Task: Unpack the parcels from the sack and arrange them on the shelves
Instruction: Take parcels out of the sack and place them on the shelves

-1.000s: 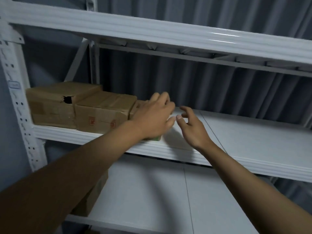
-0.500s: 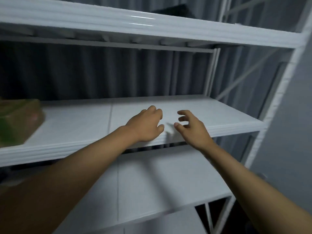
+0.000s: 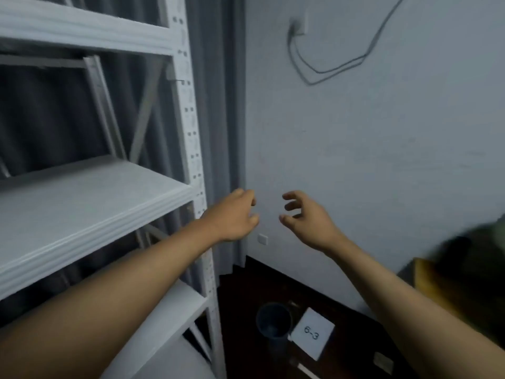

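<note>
Dim, flat, bluish light fills the soft frame, with motion smear worst right of the white shelving [image 3: 90, 203], whose upright bows from wide-angle distortion.

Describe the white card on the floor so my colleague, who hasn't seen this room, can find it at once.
Start at the white shelving unit and drop to the dark floor beside its right upright. A dark cup-like container stands there; the white card lies just right of it. It alone bears the marking "6-3".
</note>
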